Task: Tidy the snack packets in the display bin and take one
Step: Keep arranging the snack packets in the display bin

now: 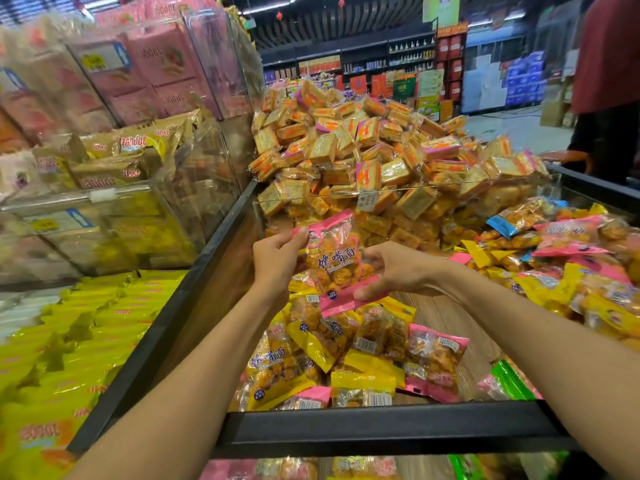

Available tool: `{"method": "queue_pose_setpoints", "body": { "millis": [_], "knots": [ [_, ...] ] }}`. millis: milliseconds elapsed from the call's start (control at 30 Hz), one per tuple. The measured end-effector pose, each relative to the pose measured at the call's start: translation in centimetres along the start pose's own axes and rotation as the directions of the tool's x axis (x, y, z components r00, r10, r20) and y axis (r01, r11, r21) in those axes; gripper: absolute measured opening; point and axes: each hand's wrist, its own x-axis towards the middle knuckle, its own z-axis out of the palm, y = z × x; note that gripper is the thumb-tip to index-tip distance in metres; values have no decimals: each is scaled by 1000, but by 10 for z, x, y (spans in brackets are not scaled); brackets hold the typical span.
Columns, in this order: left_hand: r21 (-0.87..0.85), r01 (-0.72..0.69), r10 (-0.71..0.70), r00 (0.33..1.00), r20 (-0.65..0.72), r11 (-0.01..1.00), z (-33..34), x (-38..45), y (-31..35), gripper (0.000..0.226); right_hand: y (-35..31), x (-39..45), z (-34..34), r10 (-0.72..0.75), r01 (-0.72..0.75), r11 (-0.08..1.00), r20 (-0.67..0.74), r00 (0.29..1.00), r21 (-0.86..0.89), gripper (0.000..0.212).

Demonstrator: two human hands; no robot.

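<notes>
Both hands are up over the display bin [391,429], holding one pink snack packet [337,263] between them above the loose pile. The left hand [277,259] pinches the packet's upper left corner, thumb on the pink seal, the other fingers curled behind it. The right hand [394,270] grips the lower right edge, fingertips pressed onto the bottom pink band and the thumb out of sight behind the plastic. The packet hangs slightly tilted, its clear window showing golden fried pieces and blue characters across the front. Beneath it, in the near part of the bin, lies a jumble of yellow and pink packets [332,362] of the same kind, some face up, some showing barcodes, with bare wooden floor of the bin visible just to their right. More of them spread in a heap along the right side [571,271]. Behind a clear divider [408,192] a tall mound of small orange biscuit packs [363,147] rises. To the left, clear acrylic boxes [114,216] hold tan and pink wrapped goods, and yellow packs [86,337] fill the neighbouring bin.
</notes>
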Motion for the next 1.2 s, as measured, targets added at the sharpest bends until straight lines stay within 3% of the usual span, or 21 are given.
{"method": "queue_pose_setpoints", "body": {
  "millis": [67, 167, 233, 333, 433, 500, 633, 733, 933, 1100, 1200],
  "knots": [
    [-31, 41, -40, 999, 25, 999, 0, 0, 3, 23, -2, -2, -1, 1, -1, 1000, -13, 1000, 23, 82],
    [-64, 169, -155, 970, 190, 983, 5, -1, 6, 28, -2, -1, -6, -8, 21, 985, -76, 997, 173, 88],
    [88, 184, -203, 920, 335, 979, 7, -7, 7, 34, 0, 4, -10, 2, 26, 963, -104, 995, 266, 102],
    [219, 96, -193, 856, 480, 971, 9, -17, 7, 18, 5, 6, -15, 21, 18, 937, -109, 994, 349, 101],
    [340, -7, -161, 872, 462, 940, 5, -15, 3, 66, 6, 6, -15, 45, -5, 951, -121, 992, 310, 75],
    [369, -32, -149, 879, 453, 929, 3, -14, 3, 82, 7, 6, -16, 44, -12, 967, -121, 992, 253, 64],
    [361, -59, -115, 889, 443, 931, 3, -15, 3, 80, 2, 1, -15, 39, -6, 963, -115, 993, 270, 65],
    [357, -54, -113, 895, 432, 933, 4, -14, 2, 80, 3, 0, -14, 18, 13, 969, -121, 992, 247, 43],
    [347, -67, -105, 885, 453, 935, 5, -11, 0, 81, 3, 0, -16, 2, 30, 955, -108, 994, 296, 41],
    [332, -64, -97, 889, 448, 941, 4, -11, -2, 75, -4, -6, -14, -62, 106, 862, -104, 993, 496, 18],
    [322, -118, -26, 912, 409, 939, 6, -10, -2, 68, -3, -5, -14, -75, 159, 853, -185, 980, 497, 29]
  ]
}}
